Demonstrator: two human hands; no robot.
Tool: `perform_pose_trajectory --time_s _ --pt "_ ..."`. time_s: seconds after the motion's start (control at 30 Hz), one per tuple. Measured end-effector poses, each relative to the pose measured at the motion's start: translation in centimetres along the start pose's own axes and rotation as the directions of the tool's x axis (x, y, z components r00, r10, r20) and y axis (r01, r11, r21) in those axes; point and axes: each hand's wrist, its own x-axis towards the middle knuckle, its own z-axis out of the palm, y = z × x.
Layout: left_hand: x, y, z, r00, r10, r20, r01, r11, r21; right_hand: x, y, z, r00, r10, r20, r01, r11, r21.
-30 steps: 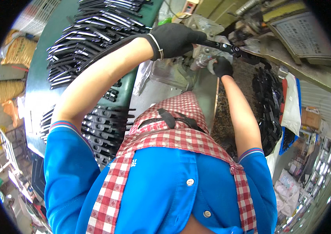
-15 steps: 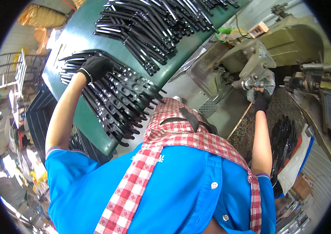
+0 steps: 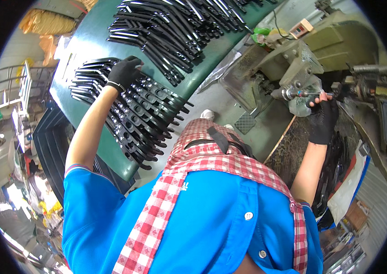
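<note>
My left hand (image 3: 126, 74), in a black glove with bare fingertips, is at the upper edge of a layered stack of black bent metal bars (image 3: 145, 109) with flattened, holed ends. Its fingers are curled inward; what they grip, if anything, is hidden. At the right, my right hand (image 3: 324, 119), gloved the same way, has its bare fingertips pinched on a thin metal rod (image 3: 313, 93). That rod lies in line with the round metal holder (image 3: 289, 93) of a green machine (image 3: 346, 43).
A larger heap of black bars (image 3: 170, 32) covers the far part of the green table (image 3: 95, 39). A dark crate (image 3: 49, 141) stands left of the table. More black parts (image 3: 335, 169) lie below my right forearm. A foot pedal (image 3: 245, 122) is on the floor near my shoes.
My left hand has moved right and slightly up along the stack's far edge. The right hand has shifted right along the machine, its fingertips now at the thin rod's right end.
</note>
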Motion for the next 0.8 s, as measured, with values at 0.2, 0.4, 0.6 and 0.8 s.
perform_pose_trajectory --time_s 0.2,0.4,0.6,0.8 --pt "5.1 -2.8 3.7 0.905 0.388 0.176 -0.419 0.886 0.199 -0.4 1.9 0.8 0.998 -0.055 0.031 0.048 0.978 0.201" --pt "6.0 -3.9 3.4 0.842 0.479 0.247 -0.537 0.786 0.306 -1.2 1.0 4.3 0.963 -0.217 -0.159 0.214 0.976 -0.036" --pt "5.6 -5.0 4.5 0.796 0.605 -0.010 -0.555 0.738 0.384 -6.2 4.2 -7.6 0.966 -0.040 -0.256 0.083 0.983 0.162" --pt "6.8 -3.9 1.7 0.795 0.602 0.073 -0.583 0.724 0.369 -21.4 4.7 -28.4 0.716 -0.387 -0.582 -0.641 -0.034 -0.767"
